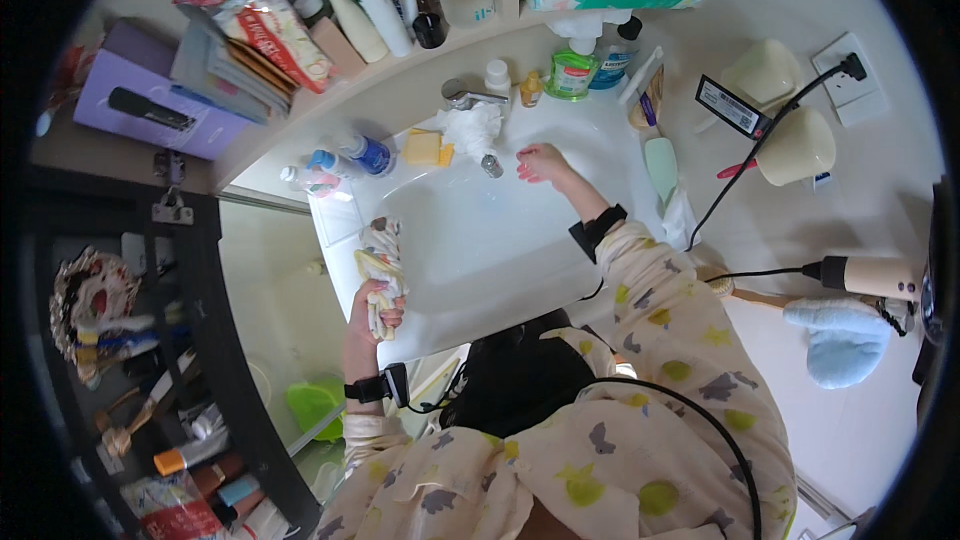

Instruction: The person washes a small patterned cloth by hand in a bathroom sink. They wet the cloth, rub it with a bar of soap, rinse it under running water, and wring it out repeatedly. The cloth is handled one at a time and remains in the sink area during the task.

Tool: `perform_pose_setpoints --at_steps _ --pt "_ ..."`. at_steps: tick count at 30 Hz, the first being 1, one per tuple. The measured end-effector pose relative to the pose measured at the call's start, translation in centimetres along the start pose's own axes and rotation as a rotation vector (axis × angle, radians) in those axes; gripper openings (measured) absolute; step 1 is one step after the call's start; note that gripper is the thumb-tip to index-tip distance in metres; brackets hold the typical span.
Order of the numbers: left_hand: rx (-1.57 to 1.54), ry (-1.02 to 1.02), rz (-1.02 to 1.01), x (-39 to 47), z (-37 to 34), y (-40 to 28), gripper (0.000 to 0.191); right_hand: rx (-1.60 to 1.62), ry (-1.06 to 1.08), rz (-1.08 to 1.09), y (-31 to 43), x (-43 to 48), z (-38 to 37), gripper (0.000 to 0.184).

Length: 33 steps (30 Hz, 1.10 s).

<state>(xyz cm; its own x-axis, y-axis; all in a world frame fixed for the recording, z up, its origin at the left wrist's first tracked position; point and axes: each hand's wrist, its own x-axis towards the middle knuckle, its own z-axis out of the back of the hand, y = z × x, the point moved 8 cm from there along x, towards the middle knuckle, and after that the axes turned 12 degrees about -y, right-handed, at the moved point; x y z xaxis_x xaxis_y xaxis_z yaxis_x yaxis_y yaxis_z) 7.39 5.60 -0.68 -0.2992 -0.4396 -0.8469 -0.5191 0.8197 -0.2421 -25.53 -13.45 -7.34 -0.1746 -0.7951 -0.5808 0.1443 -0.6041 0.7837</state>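
My left hand [381,310] grips a bunched white cloth [382,259] printed with small coloured figures, over the left rim of the white washbasin [480,285]. My right hand [541,163] hangs in the air over the back of the basin with its fingers loosely bent. Nothing shows in it. Just left of those fingers is the metal spout tip [491,166] of the tap [465,94]. White crumpled material [474,127] is wrapped around the spout. A yellow sponge [423,148] lies on the basin's back ledge, to the left of the tap.
Pump bottles [369,154] stand at the ledge's left end, a green bottle [570,75] right of the tap. A green brush [661,165] lies along the right rim. Overhead, a shelf [360,82] is packed with tubes. A black cord [739,172] hangs at right.
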Motion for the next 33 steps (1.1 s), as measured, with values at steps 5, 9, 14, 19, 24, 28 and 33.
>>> perform_pose_setpoints --at_steps 5,9,14,19,24,28,33 --pt "-0.206 0.137 0.106 -0.4 -0.1 0.5 0.033 -0.085 0.052 0.267 8.2 -1.5 0.2 0.024" --pt "-0.238 0.114 0.085 -0.1 0.2 0.0 0.033 -0.151 0.018 0.28 11.2 -1.3 -0.5 0.025" --pt "-0.224 0.159 0.058 -1.0 -0.3 -0.5 0.036 -0.052 0.061 0.19 11.6 -1.8 -0.8 0.028" --pt "-0.262 0.183 0.061 -2.2 -0.8 -0.8 0.037 0.002 0.135 0.185 12.0 -2.4 -0.7 0.034" --pt "-0.282 0.154 0.032 -2.7 -0.7 -1.2 0.037 0.0 0.11 0.159 12.3 -2.2 -0.5 0.049" --pt "-0.261 0.181 0.033 -2.6 -0.8 -1.0 0.037 -0.009 0.09 0.165 12.2 -2.0 -0.1 0.053" --pt "-0.259 0.155 0.025 -2.2 -0.5 -0.7 0.033 0.021 0.062 0.275 12.7 -2.0 0.2 0.057"
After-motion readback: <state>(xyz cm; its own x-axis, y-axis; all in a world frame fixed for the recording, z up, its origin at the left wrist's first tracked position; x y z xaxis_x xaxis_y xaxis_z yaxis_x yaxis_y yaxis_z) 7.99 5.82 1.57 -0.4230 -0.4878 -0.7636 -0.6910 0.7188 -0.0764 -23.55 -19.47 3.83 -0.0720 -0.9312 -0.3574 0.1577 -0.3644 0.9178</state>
